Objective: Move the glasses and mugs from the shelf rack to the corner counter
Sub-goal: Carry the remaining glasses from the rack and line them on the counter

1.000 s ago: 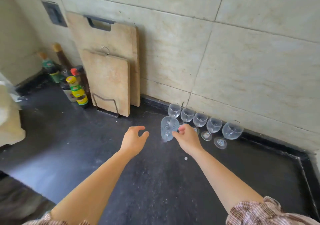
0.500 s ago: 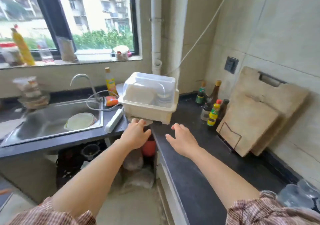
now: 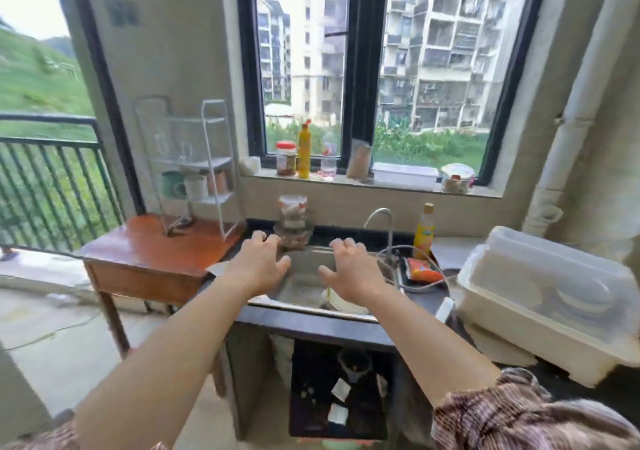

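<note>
A white wire shelf rack (image 3: 211, 165) stands on a small wooden table (image 3: 152, 252) at the left. Its middle shelf holds clear glasses (image 3: 185, 151), blurred. On the lower shelf sit a green mug (image 3: 170, 183), a white mug (image 3: 195, 188) and a pinkish cup (image 3: 219, 182). My left hand (image 3: 258, 266) and my right hand (image 3: 349, 271) hover over the sink (image 3: 301, 290), right of the rack, both empty with fingers spread. The corner counter is out of view.
A faucet (image 3: 379, 221), a yellow bottle (image 3: 425, 229) and stacked jars (image 3: 292, 221) stand behind the sink. A white lidded dish box (image 3: 547, 293) sits at the right. Bottles and jars line the window sill (image 3: 367, 181). A railing (image 3: 52, 186) is at the far left.
My right hand let go of a glass on the corner counter. The view swung left past the dish box to the sink and shelf rack; both empty hands now reach forward.
</note>
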`<action>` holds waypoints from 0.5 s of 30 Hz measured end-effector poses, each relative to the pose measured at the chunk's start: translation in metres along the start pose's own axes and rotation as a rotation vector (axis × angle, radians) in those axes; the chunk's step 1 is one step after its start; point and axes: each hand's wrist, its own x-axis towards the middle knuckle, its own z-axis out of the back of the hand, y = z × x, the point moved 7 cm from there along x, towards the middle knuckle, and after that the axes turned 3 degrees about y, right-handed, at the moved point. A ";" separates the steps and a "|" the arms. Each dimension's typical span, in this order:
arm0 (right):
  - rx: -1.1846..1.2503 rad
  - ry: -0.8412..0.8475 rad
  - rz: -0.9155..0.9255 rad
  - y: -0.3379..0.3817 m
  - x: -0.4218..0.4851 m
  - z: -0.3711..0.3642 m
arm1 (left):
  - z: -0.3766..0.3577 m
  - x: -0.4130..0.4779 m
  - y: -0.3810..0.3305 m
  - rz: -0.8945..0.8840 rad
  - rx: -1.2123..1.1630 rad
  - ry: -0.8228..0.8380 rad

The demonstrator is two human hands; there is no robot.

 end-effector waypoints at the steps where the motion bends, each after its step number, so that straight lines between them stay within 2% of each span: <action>1: 0.007 -0.002 0.016 0.021 0.020 -0.003 | 0.013 0.007 0.024 0.026 0.013 -0.007; 8: 0.009 -0.008 0.152 0.144 0.139 -0.019 | 0.095 0.068 0.156 0.178 0.041 -0.106; 15: -0.011 -0.026 0.285 0.228 0.270 -0.040 | 0.137 0.159 0.263 0.225 0.003 -0.182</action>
